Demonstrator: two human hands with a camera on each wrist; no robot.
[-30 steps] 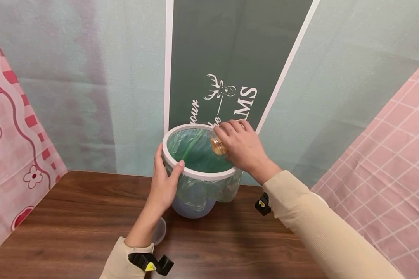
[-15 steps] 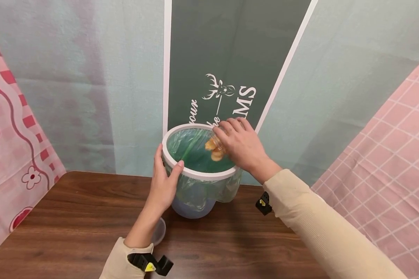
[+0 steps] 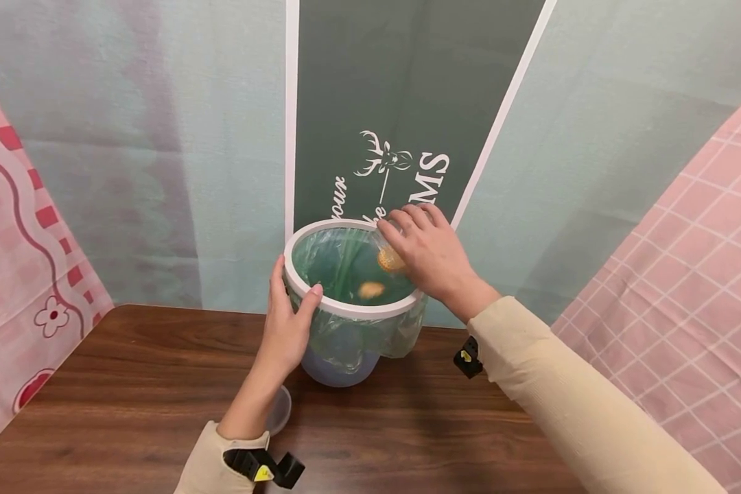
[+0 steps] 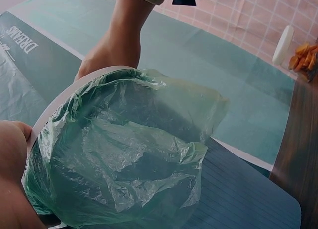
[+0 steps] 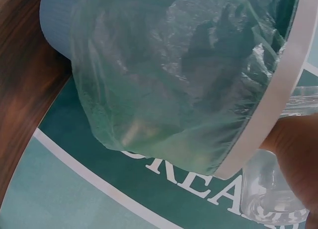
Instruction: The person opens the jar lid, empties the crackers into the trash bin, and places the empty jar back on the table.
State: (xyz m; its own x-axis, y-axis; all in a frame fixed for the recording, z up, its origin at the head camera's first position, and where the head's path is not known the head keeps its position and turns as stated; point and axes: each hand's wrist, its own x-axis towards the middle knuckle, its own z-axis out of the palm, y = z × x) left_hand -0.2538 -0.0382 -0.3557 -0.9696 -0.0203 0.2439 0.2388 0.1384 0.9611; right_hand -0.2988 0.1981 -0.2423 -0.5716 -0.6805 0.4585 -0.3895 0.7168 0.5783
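Note:
A blue trash bin point(image 3: 336, 374) with a white rim stands at the back of the table, lined with a green plastic bag point(image 3: 401, 336). My left hand point(image 3: 287, 329) grips the near-left side of the rim, thumb over the top. Above the far-right rim my right hand point(image 3: 435, 264) holds a clear plastic jar point(image 5: 266, 194), tipped mouth down into the bin. An orange-yellow snack piece point(image 3: 390, 259) shows at the jar's mouth. Another blurred piece point(image 3: 371, 289) is in mid-air inside the bin opening. My palm hides much of the jar.
A clear round lid point(image 3: 278, 410) lies on the wooden table point(image 3: 160, 391) beside my left forearm. In the left wrist view, a clear container of orange pieces point(image 4: 304, 57) and a white object point(image 4: 283, 45) appear at the right. Cloth backdrops point(image 3: 241, 171) hang behind and at both sides.
Snack pieces have come out of the jar's mouth and dropped into the bin. Both hands have stayed nearly in place; the head view has shifted slightly.

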